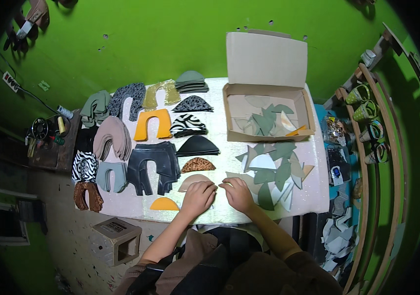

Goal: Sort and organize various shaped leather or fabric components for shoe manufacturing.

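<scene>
My left hand [199, 197] rests with curled fingers over the lower right part of a beige half-round piece [190, 182], hiding some of it. Across a small gap, my right hand [238, 193] has its fingertips drawn together just left of the loose offcuts. Whatever either hand pinches is hidden under the fingers. A yellow half-round piece [164, 203] lies left of my left hand. Farther back run half-round pieces in a column: leopard print [198, 165], black [197, 146], zebra print [188, 126], dark patterned [193, 104] and a green stack [191, 82].
Stacks of U-shaped pieces cover the table's left side, among them a black stack [152, 164] and an orange one [153, 125]. Green and beige offcuts [282, 173] spread right of my hands. Behind them stands an open cardboard box [269, 138] holding more scraps. Shoes hang on a wooden rack [362, 162].
</scene>
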{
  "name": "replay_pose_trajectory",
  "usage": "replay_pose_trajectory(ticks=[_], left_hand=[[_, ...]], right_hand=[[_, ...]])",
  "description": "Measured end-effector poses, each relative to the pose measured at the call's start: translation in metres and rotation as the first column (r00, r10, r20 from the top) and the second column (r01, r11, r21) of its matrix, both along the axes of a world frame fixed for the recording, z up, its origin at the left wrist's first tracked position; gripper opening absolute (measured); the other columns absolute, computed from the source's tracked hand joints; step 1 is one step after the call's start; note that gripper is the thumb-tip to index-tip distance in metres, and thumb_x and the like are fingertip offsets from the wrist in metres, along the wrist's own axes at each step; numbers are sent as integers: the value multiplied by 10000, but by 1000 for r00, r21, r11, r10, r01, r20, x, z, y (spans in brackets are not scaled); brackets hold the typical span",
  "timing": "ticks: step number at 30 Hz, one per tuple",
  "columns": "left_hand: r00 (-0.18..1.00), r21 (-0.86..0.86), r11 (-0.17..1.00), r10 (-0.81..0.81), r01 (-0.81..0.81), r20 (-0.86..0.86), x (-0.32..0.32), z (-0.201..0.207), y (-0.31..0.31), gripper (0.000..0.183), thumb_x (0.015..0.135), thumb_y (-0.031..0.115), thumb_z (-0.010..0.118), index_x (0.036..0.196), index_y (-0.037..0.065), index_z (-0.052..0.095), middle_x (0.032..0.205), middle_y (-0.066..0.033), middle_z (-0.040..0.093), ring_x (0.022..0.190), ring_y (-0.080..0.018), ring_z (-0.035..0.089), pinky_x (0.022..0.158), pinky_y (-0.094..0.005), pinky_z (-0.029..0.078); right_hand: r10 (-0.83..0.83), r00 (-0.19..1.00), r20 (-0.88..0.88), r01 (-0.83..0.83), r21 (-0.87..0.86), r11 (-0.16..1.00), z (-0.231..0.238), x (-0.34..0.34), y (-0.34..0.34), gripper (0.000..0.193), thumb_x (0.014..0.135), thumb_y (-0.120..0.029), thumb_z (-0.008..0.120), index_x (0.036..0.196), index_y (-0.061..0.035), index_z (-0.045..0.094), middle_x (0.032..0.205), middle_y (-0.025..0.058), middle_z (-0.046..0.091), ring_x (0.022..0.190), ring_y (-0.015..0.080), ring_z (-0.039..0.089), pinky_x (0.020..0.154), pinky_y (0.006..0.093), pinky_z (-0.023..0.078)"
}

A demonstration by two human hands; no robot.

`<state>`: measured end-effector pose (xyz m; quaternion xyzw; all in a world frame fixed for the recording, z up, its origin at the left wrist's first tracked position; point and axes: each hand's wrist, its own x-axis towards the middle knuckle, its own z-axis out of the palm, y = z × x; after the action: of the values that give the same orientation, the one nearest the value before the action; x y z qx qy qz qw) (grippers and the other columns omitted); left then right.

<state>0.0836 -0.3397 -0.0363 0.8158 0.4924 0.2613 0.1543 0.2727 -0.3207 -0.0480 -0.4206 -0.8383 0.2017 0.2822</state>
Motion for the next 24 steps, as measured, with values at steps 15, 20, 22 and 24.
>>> replay_pose_trajectory(ticks=[15,20,22,24], left_hand=[[945,-17,956,-291,292,-152,158,-2,79,397,793,176,572,1175,85,516,1183,-118,505,1090,-283,491,904,-381,396],[969,-9,982,-186,187,-162,187,-12,79,392,799,207,577,1170,101,508,1223,-120,486,1125,-296,472,932,-397,384],[973,-27,987,-158,156,-170,191,-14,77,385,800,210,577,1164,105,510,1226,-117,486,1131,-293,470,934,-398,384],[975,-44,991,-133,127,-177,193,-16,73,378,800,214,578,1157,109,511,1228,-114,486,1138,-289,467,935,-400,385]], right_hand=[[-114,910,399,63,138,988,13,179,77,311,728,-43,543,1031,-90,590,1222,56,514,989,241,518,784,355,457],[-25,839,543,-54,130,990,10,196,109,377,747,-74,529,1120,-131,549,1273,47,474,981,223,529,780,344,463],[-6,820,572,-86,133,987,5,196,113,392,755,-85,525,1143,-144,536,1288,47,462,975,219,535,780,344,464],[-11,806,592,-90,142,986,2,195,114,477,726,-33,525,1192,-134,522,1237,81,484,933,242,550,779,354,459]])
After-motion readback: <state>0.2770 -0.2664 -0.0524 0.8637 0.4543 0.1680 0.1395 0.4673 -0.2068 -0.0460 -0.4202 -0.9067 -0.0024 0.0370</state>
